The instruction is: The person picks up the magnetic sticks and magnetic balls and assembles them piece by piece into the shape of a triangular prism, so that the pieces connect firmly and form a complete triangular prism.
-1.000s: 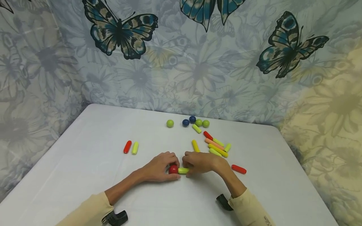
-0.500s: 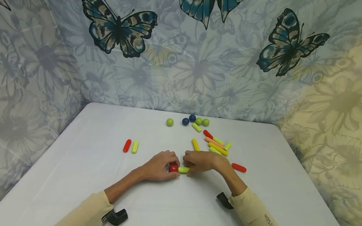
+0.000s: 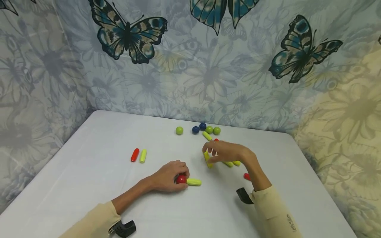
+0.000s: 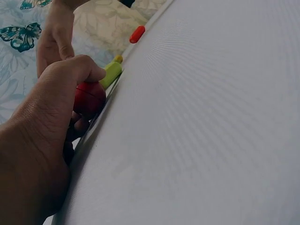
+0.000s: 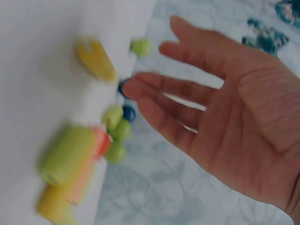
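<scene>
My left hand (image 3: pixel 169 177) holds a red ball (image 3: pixel 181 179) on the white table, thumb in front and fingers curled behind. A ribbed lime-green stick (image 3: pixel 194 182) sticks out from the ball's right side, end against it. In the left wrist view the thumb presses over the red ball (image 4: pixel 89 99) beside the stick. My right hand (image 3: pixel 229 152) hovers with nothing in it, fingers spread and slightly bent, over a yellow stick (image 3: pixel 207 160). In the right wrist view that yellow stick (image 5: pixel 96 61) shows a notched end, apart from the fingers.
Green balls (image 3: pixel 179 130) and blue balls (image 3: pixel 195 130) lie near the table's back edge. A red stick (image 3: pixel 135 155) and a lime stick (image 3: pixel 143 156) lie left. Several coloured sticks, including an orange one (image 5: pixel 82 180), are partly hidden behind the right hand; another red stick (image 3: pixel 246 176) lies by its wrist.
My right hand has let go of the lime-green stick and moved up and right, over the yellow stick. The left hand stays on the red ball.
</scene>
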Demonstrator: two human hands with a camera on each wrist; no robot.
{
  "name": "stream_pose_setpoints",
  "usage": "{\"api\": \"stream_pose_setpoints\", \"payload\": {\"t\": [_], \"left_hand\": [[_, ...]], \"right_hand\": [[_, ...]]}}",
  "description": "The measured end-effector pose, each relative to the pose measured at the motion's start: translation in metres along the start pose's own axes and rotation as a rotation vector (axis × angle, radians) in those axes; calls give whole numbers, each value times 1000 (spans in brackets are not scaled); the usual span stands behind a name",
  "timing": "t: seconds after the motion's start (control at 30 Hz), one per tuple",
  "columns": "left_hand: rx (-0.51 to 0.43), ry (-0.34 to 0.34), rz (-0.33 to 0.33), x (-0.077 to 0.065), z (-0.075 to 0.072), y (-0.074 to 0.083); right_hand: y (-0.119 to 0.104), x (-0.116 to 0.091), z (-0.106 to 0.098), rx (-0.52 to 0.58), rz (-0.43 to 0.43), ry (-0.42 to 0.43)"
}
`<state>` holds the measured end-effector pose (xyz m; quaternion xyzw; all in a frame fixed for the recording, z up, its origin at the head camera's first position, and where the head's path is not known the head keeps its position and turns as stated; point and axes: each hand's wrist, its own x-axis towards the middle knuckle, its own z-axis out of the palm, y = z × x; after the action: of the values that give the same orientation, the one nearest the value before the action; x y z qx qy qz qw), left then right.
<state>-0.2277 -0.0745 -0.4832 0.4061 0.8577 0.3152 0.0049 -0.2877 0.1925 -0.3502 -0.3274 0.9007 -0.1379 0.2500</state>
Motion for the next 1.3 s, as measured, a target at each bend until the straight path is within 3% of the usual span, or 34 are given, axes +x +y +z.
{"api": "stream_pose_setpoints", "payload": {"t": [0.17, 0.3, 0.5, 0.63, 0.87, 1.13, 1.23, 1.3], "left_hand": [[10, -15, 24, -1, 0, 1], [24, -12, 38, -2, -3, -1], [4, -9, 33, -2, -4, -2], [-15, -9, 32, -3, -1, -1], [-7, 21, 35, -4, -2, 0], [-39, 14, -25, -4, -1, -3], [-68, 0, -59, -1, -1, -3], [-82, -10, -77, 1, 0, -4]], "right_hand": [[30, 15, -35, -47, 50, 175], [57, 37, -43, -77, 92, 299], [85, 58, -32, -187, 205, 251], [92, 56, -24, -170, 300, 241], [88, 47, -18, -156, 298, 247], [58, 11, -9, -91, 169, 329], [37, -3, -4, -54, 87, 296], [23, -11, 2, -58, 36, 224]]}}
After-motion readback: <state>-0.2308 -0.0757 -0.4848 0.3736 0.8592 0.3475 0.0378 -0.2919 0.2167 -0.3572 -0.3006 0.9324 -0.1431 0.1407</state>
